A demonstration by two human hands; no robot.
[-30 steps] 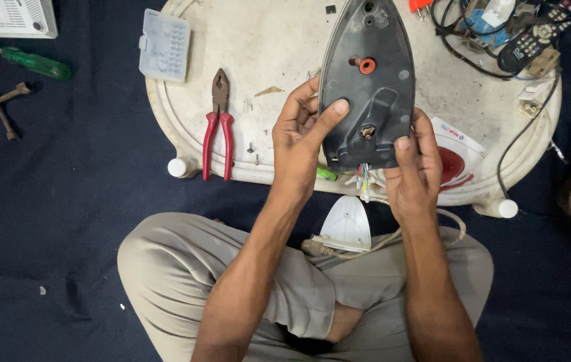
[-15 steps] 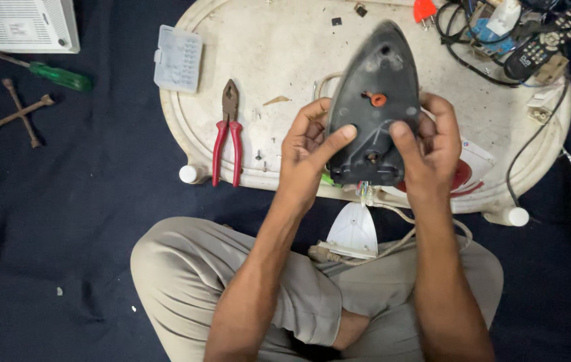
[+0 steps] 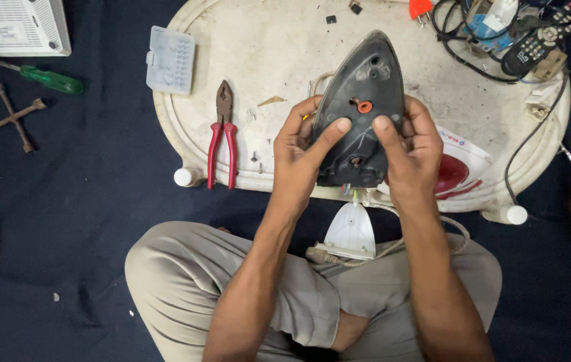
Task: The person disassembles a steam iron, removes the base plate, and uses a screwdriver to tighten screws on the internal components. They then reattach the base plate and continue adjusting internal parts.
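Observation:
Both hands hold a dark grey iron base plate (image 3: 364, 87), pointed end away from me, above a white oval tray (image 3: 265, 47). My left hand (image 3: 302, 151) grips its left edge with the thumb laid across the plate. My right hand (image 3: 411, 149) grips the right edge, thumb pressed near an orange washer (image 3: 364, 106) at the plate's middle. Thin wires hang from the plate's rear end to a white plastic iron cover (image 3: 351, 233) on my lap. A white and red iron body (image 3: 460, 171) lies on the tray under my right hand.
Red-handled pliers (image 3: 221, 137) and a clear small-parts box (image 3: 170, 59) lie on the tray's left. Tangled cables and a remote control (image 3: 540, 37) fill its far right. On the dark cloth at left are a green screwdriver (image 3: 50, 80), a rusty cross wrench (image 3: 9, 117) and a white box (image 3: 17, 27).
The base plate has come nearer to me and sits lower on the tray. Both thumbs have slid toward the plate's middle, the right thumb close to the orange washer.

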